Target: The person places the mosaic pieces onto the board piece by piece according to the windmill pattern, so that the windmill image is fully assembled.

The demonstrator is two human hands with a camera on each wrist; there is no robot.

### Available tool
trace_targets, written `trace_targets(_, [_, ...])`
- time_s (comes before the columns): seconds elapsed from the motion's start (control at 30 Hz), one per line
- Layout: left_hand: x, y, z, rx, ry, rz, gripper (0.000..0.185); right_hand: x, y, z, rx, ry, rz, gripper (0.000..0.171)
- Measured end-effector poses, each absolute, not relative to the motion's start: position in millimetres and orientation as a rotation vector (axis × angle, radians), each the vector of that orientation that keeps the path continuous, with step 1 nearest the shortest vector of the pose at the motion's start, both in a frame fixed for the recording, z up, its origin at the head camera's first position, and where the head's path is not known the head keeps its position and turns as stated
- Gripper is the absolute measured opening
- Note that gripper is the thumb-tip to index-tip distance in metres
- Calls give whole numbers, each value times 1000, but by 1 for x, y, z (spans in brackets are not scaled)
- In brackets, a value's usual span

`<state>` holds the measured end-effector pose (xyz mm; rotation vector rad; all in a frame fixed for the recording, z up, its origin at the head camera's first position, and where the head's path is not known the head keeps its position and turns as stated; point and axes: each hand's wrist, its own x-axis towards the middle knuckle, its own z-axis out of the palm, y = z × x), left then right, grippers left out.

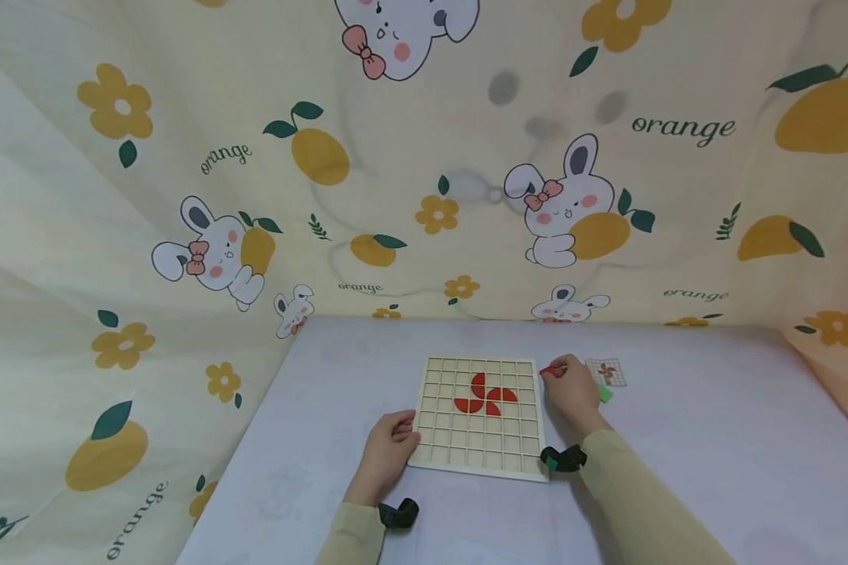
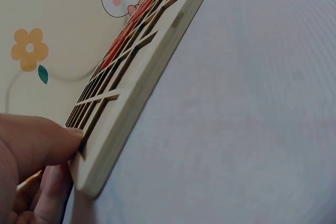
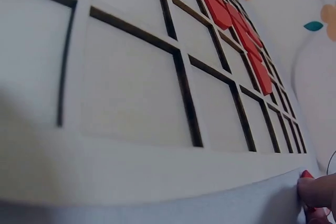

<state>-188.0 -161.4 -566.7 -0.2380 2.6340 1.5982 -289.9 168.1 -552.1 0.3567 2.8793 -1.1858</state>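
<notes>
A square wooden grid board (image 1: 473,451) lies on the table, with several red quarter-round pieces (image 1: 470,406) set in its middle cells in a pinwheel shape. My left hand (image 1: 389,446) grips the board's left edge; in the left wrist view its thumb (image 2: 50,142) lies over the rim, with the other fingers below it. Just off the board's upper right side, my right hand (image 1: 571,392) pinches a small red piece (image 1: 553,370) between thumb and fingertips. Only a bit of that red piece (image 3: 306,174) shows in the right wrist view; the rest is covered by the fingers.
Right of my right hand lies a small pattern card (image 1: 615,373) with a gridded pinwheel picture. A green piece (image 1: 605,394) sits at the card's lower edge, partly behind the hand. A printed curtain (image 1: 410,157) hangs along the back and left of the white table (image 1: 735,447).
</notes>
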Motion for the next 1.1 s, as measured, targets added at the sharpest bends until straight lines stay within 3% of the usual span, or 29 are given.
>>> trace_targets(0.6, [-185, -158, -562, -252, 2611, 1615, 43, -273, 179, -541, 184, 2745, -1235, 28])
trace_targets(1.1, [-184, -160, -562, -227, 2625, 1606, 43, -247, 143, -531, -109, 2649, -1156, 8])
